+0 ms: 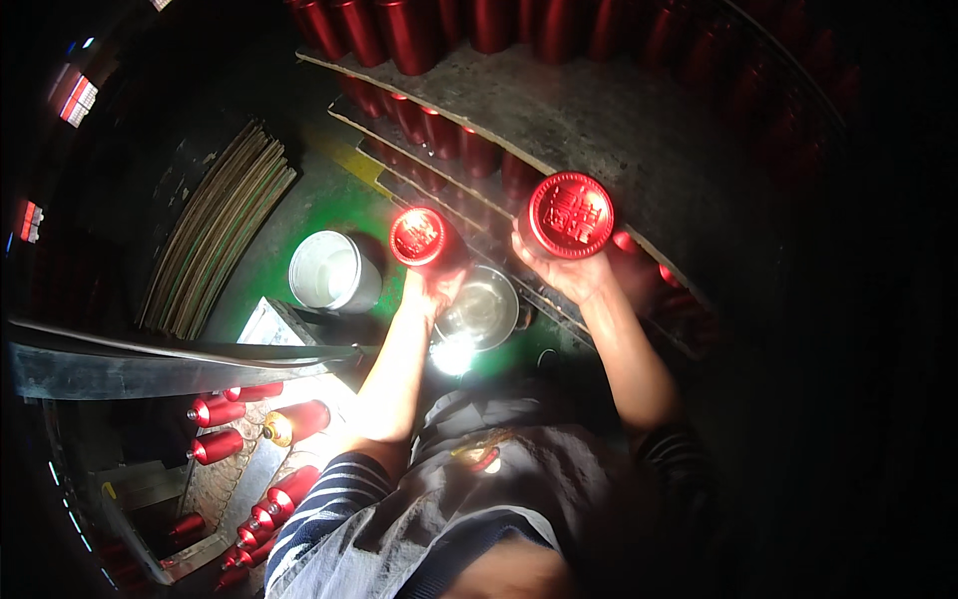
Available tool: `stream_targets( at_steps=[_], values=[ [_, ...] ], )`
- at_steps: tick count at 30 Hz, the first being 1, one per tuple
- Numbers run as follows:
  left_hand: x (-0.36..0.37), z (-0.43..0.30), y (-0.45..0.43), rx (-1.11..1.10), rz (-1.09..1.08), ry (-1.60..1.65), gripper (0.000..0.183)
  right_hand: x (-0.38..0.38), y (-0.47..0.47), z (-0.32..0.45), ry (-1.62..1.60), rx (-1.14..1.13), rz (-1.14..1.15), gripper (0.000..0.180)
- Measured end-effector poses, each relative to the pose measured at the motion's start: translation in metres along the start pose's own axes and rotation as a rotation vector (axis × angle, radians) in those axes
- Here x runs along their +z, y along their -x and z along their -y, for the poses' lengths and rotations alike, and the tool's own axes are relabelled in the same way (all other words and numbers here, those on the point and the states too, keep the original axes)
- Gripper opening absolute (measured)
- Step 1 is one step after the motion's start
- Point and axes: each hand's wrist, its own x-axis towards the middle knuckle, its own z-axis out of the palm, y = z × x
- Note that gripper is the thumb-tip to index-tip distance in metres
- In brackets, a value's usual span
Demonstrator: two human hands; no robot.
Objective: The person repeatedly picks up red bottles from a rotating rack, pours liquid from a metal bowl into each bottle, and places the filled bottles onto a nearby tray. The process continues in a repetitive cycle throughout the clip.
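Note:
Two shiny red metallic bottles are held up, their round embossed bases facing the camera. My left hand is closed around the lower left bottle. My right hand grips the other bottle, close to the edge of a shelf board. More red bottles stand in a row on that board, and others stand on the boards below it. The fingers of both hands are partly hidden behind the bottles.
A white bucket and a metal basin are on the green floor. A stack of thin boards lies at the left. Below a metal rail, several red bottles lie on a lit rack; a dark apron covers my lap.

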Motion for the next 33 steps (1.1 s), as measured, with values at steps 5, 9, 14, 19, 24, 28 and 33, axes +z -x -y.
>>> stream_targets(
  at_steps=[5,9,14,19,24,28,33],
  values=[
    [-0.026,-0.018,-0.005,-0.181,0.074,0.179,0.048,-0.038,-0.036,-0.034,-0.166,0.105,-0.022,0.06],
    [-0.028,-0.027,-0.005,-0.187,0.068,0.196,0.049,-0.046,-0.05,-0.052,-0.24,0.119,-0.101,0.06],
    [-0.035,-0.033,-0.01,-0.214,0.154,0.222,0.052,-0.046,-0.053,-0.067,-0.188,0.081,-0.08,0.053],
    [-0.028,-0.02,0.019,-0.041,0.207,0.132,0.059,-0.056,-0.041,-0.079,-0.297,0.091,0.012,0.069],
    [-0.009,0.004,0.116,0.411,0.283,-0.211,0.043,-0.076,-0.004,-0.08,0.566,-0.168,0.055,0.062],
    [-0.006,0.029,0.205,0.537,0.643,-0.249,0.042,-0.086,0.039,-0.092,0.681,-0.107,0.085,0.046],
    [-0.044,0.068,0.291,0.648,0.792,-0.181,0.041,-0.088,0.102,-0.147,0.066,0.206,-0.007,0.045]
  ],
)
